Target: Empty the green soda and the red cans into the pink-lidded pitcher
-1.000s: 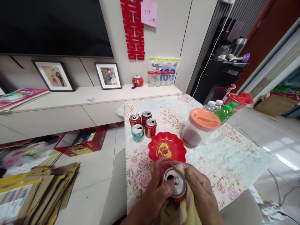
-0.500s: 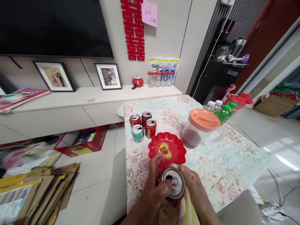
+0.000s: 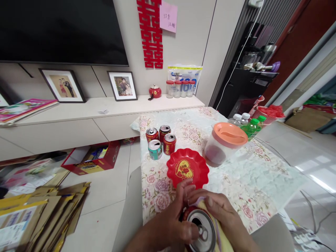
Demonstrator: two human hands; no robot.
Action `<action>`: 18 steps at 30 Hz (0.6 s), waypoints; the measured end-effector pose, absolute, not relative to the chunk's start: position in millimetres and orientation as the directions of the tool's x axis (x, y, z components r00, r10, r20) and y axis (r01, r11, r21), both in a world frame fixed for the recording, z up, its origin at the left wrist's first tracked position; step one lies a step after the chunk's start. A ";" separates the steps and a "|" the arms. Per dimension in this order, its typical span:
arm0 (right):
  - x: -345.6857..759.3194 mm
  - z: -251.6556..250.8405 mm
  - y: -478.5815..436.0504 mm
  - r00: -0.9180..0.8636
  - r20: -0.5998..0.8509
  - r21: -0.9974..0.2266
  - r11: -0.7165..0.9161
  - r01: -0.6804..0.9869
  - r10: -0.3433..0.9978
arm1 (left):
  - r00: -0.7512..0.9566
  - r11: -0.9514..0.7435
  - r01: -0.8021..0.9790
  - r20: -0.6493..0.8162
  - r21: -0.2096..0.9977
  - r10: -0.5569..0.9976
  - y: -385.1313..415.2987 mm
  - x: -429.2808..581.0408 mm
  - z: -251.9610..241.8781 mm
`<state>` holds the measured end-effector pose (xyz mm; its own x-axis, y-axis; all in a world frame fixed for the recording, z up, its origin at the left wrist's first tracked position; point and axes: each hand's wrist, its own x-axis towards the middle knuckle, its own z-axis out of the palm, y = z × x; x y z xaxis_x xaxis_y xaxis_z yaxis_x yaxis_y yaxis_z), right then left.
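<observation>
Red can (image 3: 208, 224), gripped in our left hand (image 3: 172, 222) as our right hand (image 3: 229, 214) holds yellow cloth (image 3: 223, 239) against it, looks unfinished, while progress on four other cans (image 3: 169, 145) is unclear.

Five cans (image 3: 206, 223), one cloth (image 3: 223, 237), two hands (image 3: 229, 215), one plate (image 3: 200, 168)
</observation>
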<state>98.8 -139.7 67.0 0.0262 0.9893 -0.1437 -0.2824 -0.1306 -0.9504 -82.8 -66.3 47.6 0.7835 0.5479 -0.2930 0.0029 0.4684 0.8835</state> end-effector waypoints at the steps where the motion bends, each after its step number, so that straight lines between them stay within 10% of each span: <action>1: 100.1 69.9 -136.5 -0.009 -0.130 -0.956 -0.128 -0.265 0.991 | 0.779 0.471 0.011 -0.303 0.882 0.549 -67.0 -82.4 47.4; 18: 75.1 38.8 -128.9 0.308 -0.284 -0.903 -0.145 -0.404 0.908 | 0.553 0.575 -0.442 -0.296 0.689 0.779 -77.9 -65.2 40.8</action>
